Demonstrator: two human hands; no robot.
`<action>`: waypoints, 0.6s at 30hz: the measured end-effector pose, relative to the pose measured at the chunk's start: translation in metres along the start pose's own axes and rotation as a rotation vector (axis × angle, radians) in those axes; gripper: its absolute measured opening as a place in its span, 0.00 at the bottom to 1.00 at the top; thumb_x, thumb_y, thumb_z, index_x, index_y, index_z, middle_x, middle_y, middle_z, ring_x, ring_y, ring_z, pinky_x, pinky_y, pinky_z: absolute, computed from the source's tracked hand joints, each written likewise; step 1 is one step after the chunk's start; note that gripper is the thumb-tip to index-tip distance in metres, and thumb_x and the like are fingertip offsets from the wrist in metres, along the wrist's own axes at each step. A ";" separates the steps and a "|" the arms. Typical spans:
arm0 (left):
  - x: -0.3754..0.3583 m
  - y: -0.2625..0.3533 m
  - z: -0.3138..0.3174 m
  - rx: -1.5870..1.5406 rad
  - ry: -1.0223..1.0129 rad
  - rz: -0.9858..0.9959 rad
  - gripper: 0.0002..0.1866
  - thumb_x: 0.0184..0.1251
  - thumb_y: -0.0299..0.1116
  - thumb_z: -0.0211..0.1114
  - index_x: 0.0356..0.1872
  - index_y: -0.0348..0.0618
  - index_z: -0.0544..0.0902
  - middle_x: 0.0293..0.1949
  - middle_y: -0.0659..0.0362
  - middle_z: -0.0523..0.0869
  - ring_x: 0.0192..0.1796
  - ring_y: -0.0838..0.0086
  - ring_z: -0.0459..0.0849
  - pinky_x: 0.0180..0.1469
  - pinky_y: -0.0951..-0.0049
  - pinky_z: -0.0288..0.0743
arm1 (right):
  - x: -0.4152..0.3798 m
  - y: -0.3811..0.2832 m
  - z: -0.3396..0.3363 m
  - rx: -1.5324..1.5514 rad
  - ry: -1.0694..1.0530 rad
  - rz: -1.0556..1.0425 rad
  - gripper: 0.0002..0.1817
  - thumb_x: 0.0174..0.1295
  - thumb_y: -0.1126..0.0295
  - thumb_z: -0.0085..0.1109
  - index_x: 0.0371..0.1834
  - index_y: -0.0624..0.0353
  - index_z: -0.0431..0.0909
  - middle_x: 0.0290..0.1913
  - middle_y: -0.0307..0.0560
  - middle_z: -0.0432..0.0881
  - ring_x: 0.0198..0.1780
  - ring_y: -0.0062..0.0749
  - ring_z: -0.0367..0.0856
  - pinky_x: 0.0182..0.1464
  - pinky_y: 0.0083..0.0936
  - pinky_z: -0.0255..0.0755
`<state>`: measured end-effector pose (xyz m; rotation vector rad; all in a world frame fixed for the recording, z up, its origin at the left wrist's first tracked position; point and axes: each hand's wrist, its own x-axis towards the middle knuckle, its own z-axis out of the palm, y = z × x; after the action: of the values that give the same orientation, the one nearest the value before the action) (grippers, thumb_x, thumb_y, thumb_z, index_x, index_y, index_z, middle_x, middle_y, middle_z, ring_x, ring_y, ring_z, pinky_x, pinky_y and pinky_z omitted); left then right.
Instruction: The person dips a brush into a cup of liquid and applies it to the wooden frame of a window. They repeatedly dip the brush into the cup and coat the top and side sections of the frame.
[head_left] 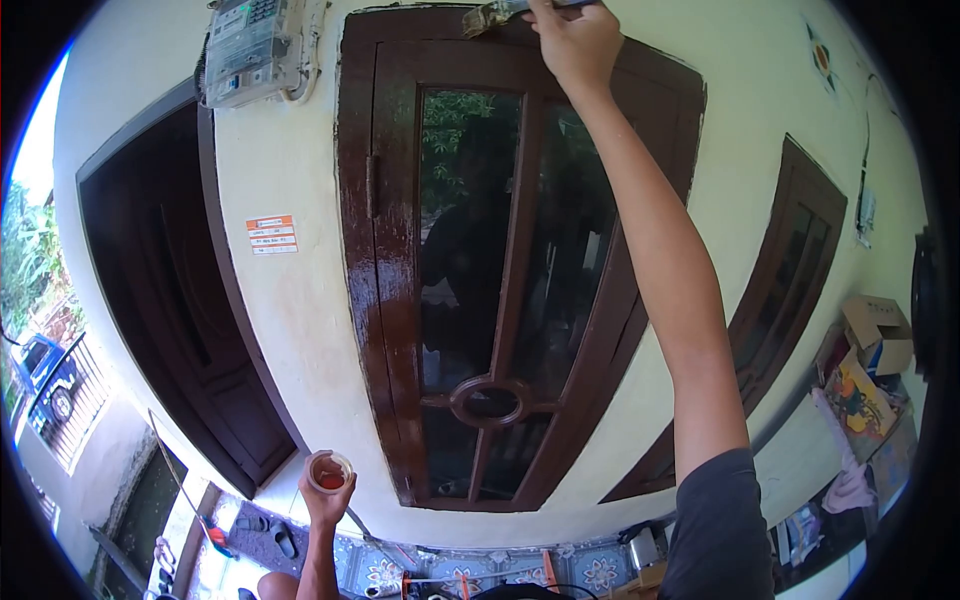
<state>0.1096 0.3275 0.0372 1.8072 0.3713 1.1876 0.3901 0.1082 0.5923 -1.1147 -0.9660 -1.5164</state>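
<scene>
My right hand [580, 45] is raised at the top of the view, closed round the handle of a paintbrush [487, 18]. The bristles lie against the top rail of a dark brown window frame [400, 28]. Lower left, my left hand [328, 492] holds a small open cup [330, 471] with reddish-brown liquid in it. The left side of the frame looks wet and glossy. Its glass panes [470, 200] reflect foliage and a dark figure.
An electric meter [250, 50] hangs upper left above a small orange-and-white label [272, 235]. A dark door [180, 300] stands at the left, another window [790, 240] at the right. Cardboard boxes [880, 335] are piled far right. Sandals [284, 540] lie on the floor.
</scene>
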 end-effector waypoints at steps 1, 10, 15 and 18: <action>0.001 0.001 0.002 0.032 -0.014 0.018 0.26 0.44 0.25 0.77 0.48 0.37 0.79 0.31 0.60 0.82 0.35 0.77 0.83 0.42 0.77 0.79 | -0.001 0.002 0.001 -0.021 -0.004 -0.028 0.12 0.65 0.66 0.66 0.38 0.65 0.81 0.31 0.45 0.84 0.33 0.30 0.83 0.38 0.29 0.77; 0.003 0.002 0.003 -0.023 -0.014 -0.016 0.27 0.43 0.25 0.77 0.48 0.37 0.79 0.31 0.60 0.82 0.35 0.77 0.83 0.43 0.76 0.79 | -0.004 0.020 -0.059 -0.192 0.008 -0.131 0.10 0.65 0.68 0.66 0.39 0.65 0.81 0.33 0.46 0.85 0.34 0.29 0.84 0.39 0.27 0.79; 0.001 -0.002 -0.002 0.027 -0.005 -0.005 0.26 0.43 0.26 0.77 0.48 0.37 0.79 0.31 0.60 0.82 0.36 0.76 0.83 0.43 0.76 0.79 | -0.006 0.008 -0.058 -0.145 0.061 -0.150 0.10 0.66 0.69 0.65 0.40 0.65 0.81 0.34 0.44 0.85 0.35 0.26 0.84 0.40 0.26 0.79; 0.000 0.000 -0.004 0.039 -0.001 -0.003 0.26 0.42 0.26 0.78 0.47 0.37 0.79 0.31 0.60 0.82 0.35 0.76 0.83 0.43 0.76 0.79 | -0.009 -0.007 -0.028 0.038 0.053 -0.108 0.10 0.65 0.68 0.65 0.40 0.65 0.81 0.33 0.44 0.85 0.34 0.27 0.83 0.39 0.26 0.79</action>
<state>0.1063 0.3293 0.0372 1.8400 0.3985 1.1844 0.3795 0.0855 0.5758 -1.0046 -1.0280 -1.5997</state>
